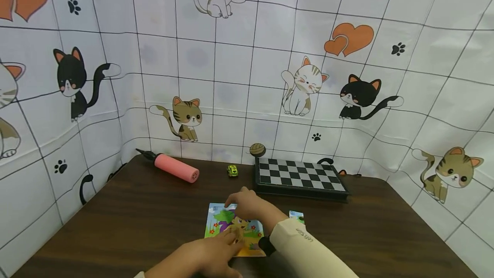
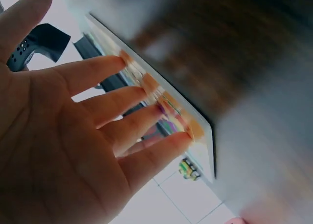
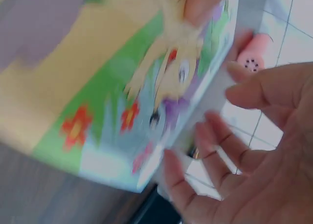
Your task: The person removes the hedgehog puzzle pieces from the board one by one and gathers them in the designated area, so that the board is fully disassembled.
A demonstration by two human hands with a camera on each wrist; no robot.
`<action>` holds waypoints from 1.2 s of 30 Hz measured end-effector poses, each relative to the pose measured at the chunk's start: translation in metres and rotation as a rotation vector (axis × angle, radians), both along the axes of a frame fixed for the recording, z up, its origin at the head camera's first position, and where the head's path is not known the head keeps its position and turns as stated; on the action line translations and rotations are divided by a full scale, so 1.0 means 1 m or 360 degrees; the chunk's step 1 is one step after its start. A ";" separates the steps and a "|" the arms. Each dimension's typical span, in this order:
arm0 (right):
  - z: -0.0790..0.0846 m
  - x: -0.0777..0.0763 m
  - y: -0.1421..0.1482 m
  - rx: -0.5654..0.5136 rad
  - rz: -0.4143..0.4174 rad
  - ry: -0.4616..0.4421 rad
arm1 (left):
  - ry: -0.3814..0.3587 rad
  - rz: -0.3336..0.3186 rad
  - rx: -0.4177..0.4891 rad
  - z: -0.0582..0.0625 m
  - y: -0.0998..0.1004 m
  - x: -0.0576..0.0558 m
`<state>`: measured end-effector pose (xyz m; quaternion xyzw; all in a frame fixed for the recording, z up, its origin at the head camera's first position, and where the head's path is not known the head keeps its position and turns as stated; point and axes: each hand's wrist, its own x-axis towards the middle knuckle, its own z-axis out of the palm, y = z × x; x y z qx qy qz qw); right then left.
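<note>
A flat, colourful picture board [image 1: 214, 225] with a cartoon figure, red flowers and a yellow-orange lower part lies on the dark wooden table. Over its lower part is my left hand [image 1: 218, 250], its fingers fairly straight and the tips on the picture, as the left wrist view shows along the board's edge [image 2: 208, 141]. My right hand [image 1: 248, 206] reaches across the board's upper edge, fingers spread and loosely bent, with nothing between them in the right wrist view. A small picture piece [image 1: 296, 216] lies to the right, partly behind the right sleeve.
Behind the board, a black-and-white chessboard box [image 1: 301, 177] stands at the back right. A small yellow-green toy car [image 1: 233, 170] and a pink hand pump [image 1: 176, 167] with a black nozzle lie at the back. A cat-print sheet [image 1: 231, 63] surrounds the table [image 1: 154, 209].
</note>
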<state>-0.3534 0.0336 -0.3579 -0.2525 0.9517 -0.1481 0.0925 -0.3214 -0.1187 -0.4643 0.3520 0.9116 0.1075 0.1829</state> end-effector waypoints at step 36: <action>-0.014 -0.006 -0.031 0.0279 -0.0059 0.0169 | 0.0048 -0.0051 -0.0016 -0.009 -0.002 -0.007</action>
